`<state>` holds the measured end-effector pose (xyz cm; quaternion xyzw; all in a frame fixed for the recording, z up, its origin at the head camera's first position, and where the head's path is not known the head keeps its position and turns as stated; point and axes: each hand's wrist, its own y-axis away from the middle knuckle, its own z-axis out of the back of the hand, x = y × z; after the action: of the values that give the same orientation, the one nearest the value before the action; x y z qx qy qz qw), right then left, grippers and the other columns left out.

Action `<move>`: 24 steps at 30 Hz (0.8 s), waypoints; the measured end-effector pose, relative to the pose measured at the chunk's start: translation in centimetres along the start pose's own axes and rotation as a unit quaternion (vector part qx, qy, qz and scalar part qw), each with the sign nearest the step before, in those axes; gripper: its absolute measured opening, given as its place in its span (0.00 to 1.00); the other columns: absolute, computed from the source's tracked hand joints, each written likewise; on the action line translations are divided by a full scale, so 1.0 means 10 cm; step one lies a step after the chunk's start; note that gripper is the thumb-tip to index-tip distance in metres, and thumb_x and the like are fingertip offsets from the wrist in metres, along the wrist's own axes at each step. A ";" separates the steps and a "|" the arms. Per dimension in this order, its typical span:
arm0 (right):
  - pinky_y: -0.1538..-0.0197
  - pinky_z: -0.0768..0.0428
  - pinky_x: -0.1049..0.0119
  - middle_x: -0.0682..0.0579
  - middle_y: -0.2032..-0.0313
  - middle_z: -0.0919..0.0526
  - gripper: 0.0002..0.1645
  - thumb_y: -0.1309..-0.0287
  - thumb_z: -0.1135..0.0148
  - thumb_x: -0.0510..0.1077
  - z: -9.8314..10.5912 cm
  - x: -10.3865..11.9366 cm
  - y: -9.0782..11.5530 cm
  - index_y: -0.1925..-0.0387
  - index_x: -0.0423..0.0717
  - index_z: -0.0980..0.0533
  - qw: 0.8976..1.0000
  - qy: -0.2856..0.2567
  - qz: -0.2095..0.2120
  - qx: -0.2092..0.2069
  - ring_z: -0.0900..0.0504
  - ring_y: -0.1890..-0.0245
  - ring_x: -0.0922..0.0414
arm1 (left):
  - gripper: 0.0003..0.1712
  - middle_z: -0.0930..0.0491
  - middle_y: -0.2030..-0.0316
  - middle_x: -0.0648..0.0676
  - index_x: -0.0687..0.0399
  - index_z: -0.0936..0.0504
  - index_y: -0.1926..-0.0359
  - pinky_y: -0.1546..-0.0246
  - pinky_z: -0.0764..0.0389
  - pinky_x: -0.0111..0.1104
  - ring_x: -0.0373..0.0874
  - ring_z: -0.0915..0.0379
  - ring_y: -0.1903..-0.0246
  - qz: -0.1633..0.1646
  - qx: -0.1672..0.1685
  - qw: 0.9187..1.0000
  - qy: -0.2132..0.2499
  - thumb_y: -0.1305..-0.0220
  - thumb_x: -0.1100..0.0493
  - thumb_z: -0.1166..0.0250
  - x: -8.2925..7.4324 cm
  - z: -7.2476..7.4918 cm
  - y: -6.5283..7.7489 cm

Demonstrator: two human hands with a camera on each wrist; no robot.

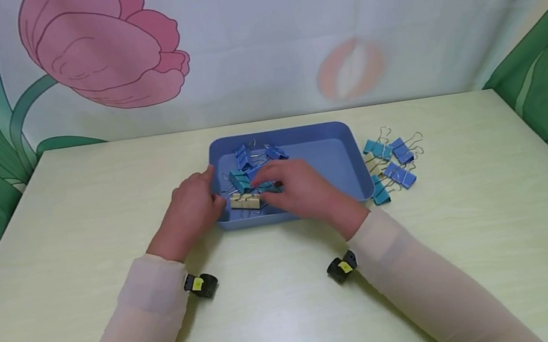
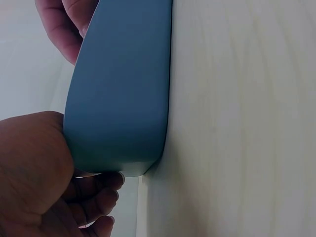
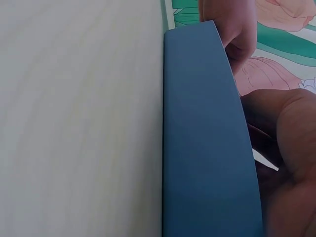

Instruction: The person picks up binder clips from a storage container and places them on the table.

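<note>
Behind the back edge of the tabletop [image 1: 80, 290], from its left corner: one cloth [image 1: 249, 28], printed with a pink flower [image 1: 98, 49]. Left of the back edge's middle: the left grip [image 1: 192, 207], which I record as pinching the left rim of the blue tray [image 1: 330, 161], thumb inside, fingers outside, presumably so the tray does not slide. The tray: one, set lengthwise along the back edge, near its middle. In its left half: blue clips [image 1: 243, 158], a teal clip [image 1: 240, 180], a gold clip [image 1: 245, 202], wire handles at odd angles; I judge them loosely dropped, not arranged. The right grip [image 1: 305, 190]: over the tray's front wall, fingertips among these clips; I cannot tell whether it pinches one, as the fingers cover part of the heap. My wrist views show chiefly the tray's outer wall, which blocks its contents. Just beside the tray's right wall, toward the tabletop's right edge: loose clips [image 1: 400, 175], blue, teal and gold, bunched closely enough that handles might snag.
</note>
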<state>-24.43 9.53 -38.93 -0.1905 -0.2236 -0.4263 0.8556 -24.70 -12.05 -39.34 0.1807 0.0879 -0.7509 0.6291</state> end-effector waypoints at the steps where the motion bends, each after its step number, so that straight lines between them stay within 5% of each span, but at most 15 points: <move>1: 0.45 0.21 0.59 0.51 0.45 0.19 0.16 0.37 0.40 0.44 0.00 0.00 0.00 0.49 0.48 0.18 1.000 0.005 0.004 0.000 0.19 0.47 0.53 | 0.37 0.32 0.36 0.69 0.68 0.45 0.28 0.35 0.37 0.54 0.61 0.34 0.39 0.000 -0.001 1.000 -0.001 0.35 0.60 0.48 0.00 0.00 0.00; 7: 0.42 0.23 0.59 0.51 0.48 0.16 0.15 0.37 0.40 0.44 -0.01 0.01 -0.01 0.51 0.48 0.17 1.000 0.024 0.019 -0.002 0.20 0.44 0.54 | 0.37 0.32 0.37 0.69 0.68 0.44 0.28 0.35 0.36 0.54 0.61 0.33 0.39 -0.003 -0.004 1.000 -0.002 0.35 0.60 0.47 0.02 -0.01 -0.01; 16: 0.49 0.20 0.62 0.52 0.52 0.15 0.13 0.38 0.38 0.42 0.02 -0.01 0.03 0.53 0.46 0.16 1.000 0.001 -0.020 -0.013 0.18 0.51 0.55 | 0.36 0.31 0.38 0.70 0.70 0.44 0.29 0.37 0.35 0.55 0.62 0.33 0.40 -0.012 -0.009 1.000 -0.007 0.35 0.60 0.48 0.01 -0.01 -0.01; 24: 0.52 0.20 0.62 0.51 0.55 0.14 0.13 0.39 0.39 0.41 0.05 -0.05 0.07 0.54 0.46 0.16 0.999 0.043 -0.011 -0.025 0.17 0.55 0.56 | 0.36 0.30 0.39 0.70 0.70 0.44 0.29 0.38 0.34 0.55 0.61 0.31 0.42 -0.016 -0.011 1.000 -0.007 0.36 0.61 0.48 0.02 -0.01 0.00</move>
<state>-24.22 10.55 -38.86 -0.1905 -0.1783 -0.4490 0.8546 -24.76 -12.17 -39.49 0.1672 0.0945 -0.7609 0.6198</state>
